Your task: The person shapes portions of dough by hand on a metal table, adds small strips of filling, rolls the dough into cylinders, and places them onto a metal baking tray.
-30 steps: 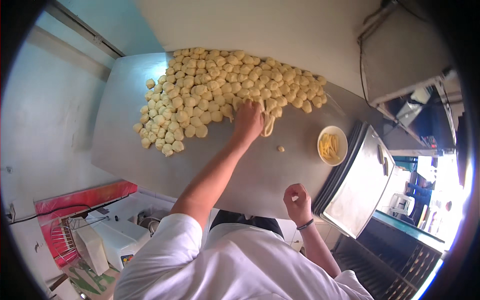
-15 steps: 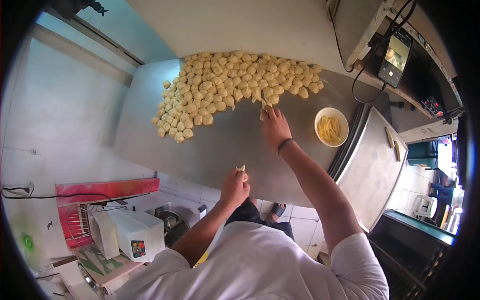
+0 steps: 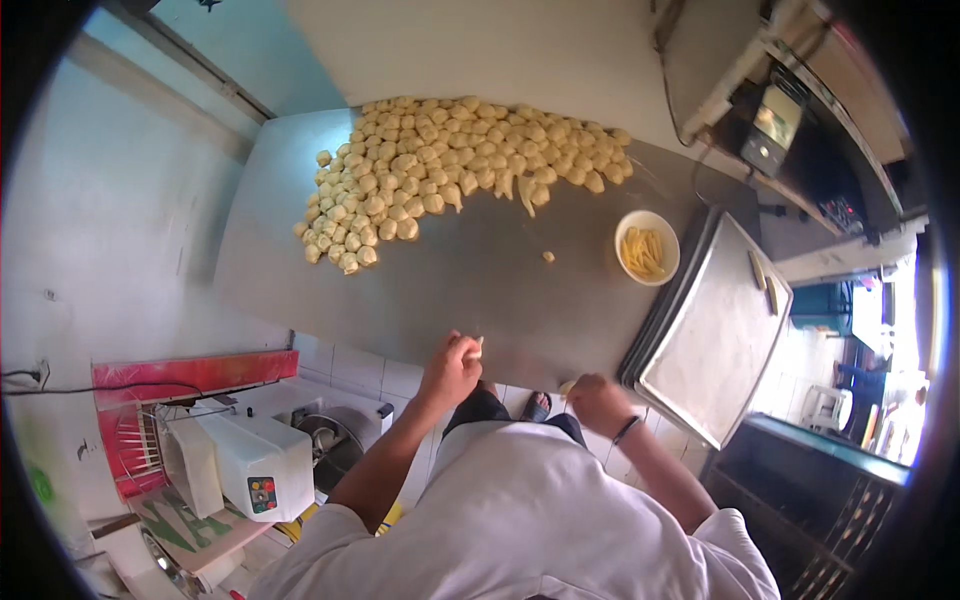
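My left hand is closed near the front edge of the metal table, with a bit of pale dough showing at its fingertips. My right hand is closed at the front edge, farther right, gripping a pale piece of dough that is mostly hidden and blurred. A broad heap of dough balls covers the table's far side; one stretched dough piece hangs out from its near edge. A small dough scrap lies alone on the metal.
A white bowl of yellow strips stands on the right of the table. Beside it is a stack of metal trays bearing two pale sticks. A phone hangs at upper right; a white mixer stands lower left.
My right hand has left the dough balls and come back to the front edge with a pale piece. A small scrap now lies on the table. My left hand stays near the front edge.
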A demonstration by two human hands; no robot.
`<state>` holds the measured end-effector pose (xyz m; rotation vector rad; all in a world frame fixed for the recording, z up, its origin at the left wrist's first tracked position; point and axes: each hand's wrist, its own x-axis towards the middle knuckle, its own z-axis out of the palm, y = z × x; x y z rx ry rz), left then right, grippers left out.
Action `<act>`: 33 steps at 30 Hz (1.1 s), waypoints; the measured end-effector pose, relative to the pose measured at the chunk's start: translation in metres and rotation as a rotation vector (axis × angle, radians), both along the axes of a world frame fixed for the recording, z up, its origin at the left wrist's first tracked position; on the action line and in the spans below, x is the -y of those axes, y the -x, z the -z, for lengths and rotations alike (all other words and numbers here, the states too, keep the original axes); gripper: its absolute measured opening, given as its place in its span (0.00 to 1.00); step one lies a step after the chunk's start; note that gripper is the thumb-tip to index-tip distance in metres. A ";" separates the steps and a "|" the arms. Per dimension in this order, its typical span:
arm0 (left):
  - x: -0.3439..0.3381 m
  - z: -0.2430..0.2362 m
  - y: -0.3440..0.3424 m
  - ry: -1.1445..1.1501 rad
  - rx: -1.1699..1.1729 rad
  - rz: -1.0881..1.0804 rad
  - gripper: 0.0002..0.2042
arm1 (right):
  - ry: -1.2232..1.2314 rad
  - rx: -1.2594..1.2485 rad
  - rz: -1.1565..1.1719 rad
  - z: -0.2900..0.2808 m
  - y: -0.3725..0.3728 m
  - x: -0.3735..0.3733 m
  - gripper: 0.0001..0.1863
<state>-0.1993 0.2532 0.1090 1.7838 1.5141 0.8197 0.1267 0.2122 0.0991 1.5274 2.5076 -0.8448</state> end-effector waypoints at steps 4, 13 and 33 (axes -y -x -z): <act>-0.036 -0.054 -0.020 -0.233 0.008 0.027 0.08 | -0.303 -0.323 0.319 -0.093 -0.015 -0.051 0.06; -0.049 0.023 -0.069 -0.107 -0.393 0.274 0.10 | -0.220 -0.124 0.277 0.033 -0.010 -0.053 0.14; 0.025 0.031 -0.055 0.122 -0.482 0.297 0.35 | -0.310 -0.155 0.187 0.011 -0.006 0.009 0.41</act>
